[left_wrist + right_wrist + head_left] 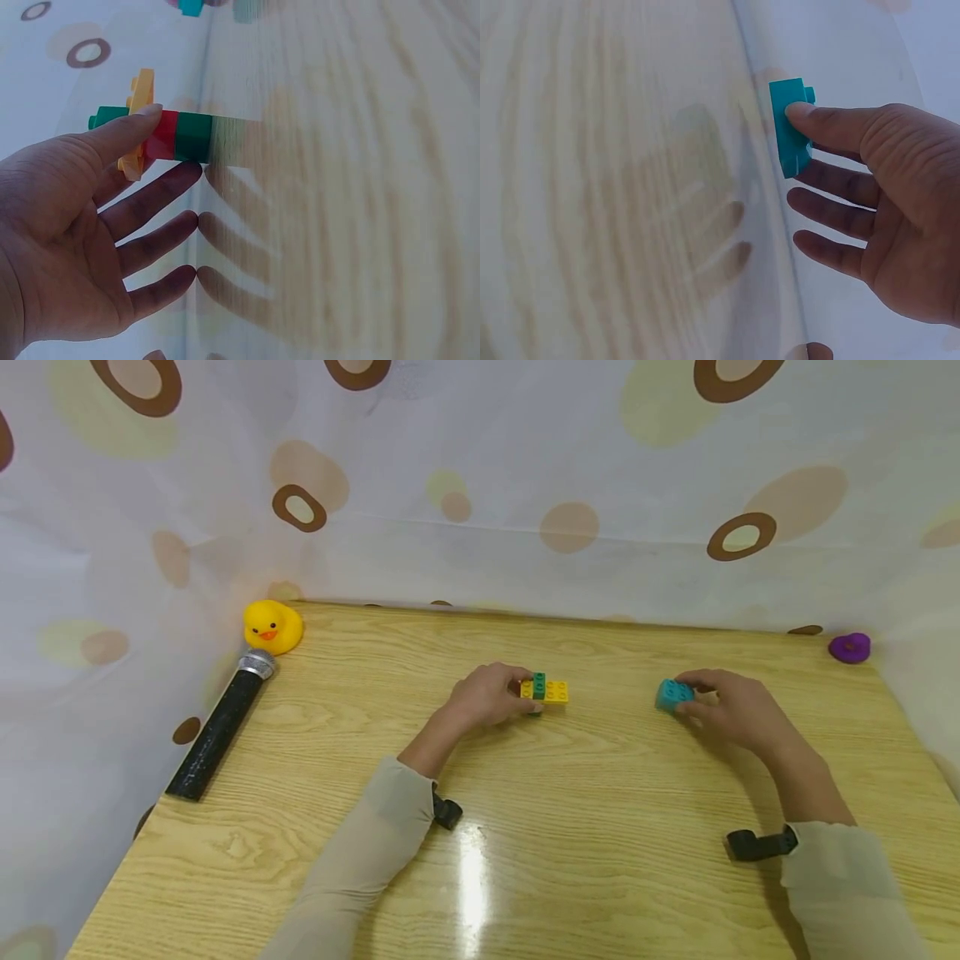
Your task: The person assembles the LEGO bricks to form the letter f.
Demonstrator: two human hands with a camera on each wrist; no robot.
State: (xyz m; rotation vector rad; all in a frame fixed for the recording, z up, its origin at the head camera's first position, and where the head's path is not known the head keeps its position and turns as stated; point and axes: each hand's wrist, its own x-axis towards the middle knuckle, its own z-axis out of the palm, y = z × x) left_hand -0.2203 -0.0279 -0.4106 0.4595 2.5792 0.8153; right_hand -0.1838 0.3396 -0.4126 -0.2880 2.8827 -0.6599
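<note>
Near the middle of the table, my left hand [491,695] pinches a small stack of toy building blocks between thumb and fingers. In the left wrist view the stack has a green block [112,116] on top, a long yellow plate [141,97], a red block [161,136] and a green bottom block [193,137] that appears to touch the table. The other left fingertips reach the tabletop. To the right, my right hand [731,706] pinches a teal building block [786,127] by its sides, seemingly held just above the table. Its remaining fingers are spread below.
A yellow rubber duck [273,628] sits at the back left, touching the head of a black microphone [221,727] along the left edge. At the back right corner lies a small purple toy [851,648]. Patterned cloth [495,452] hangs behind and beside the wooden table [600,860].
</note>
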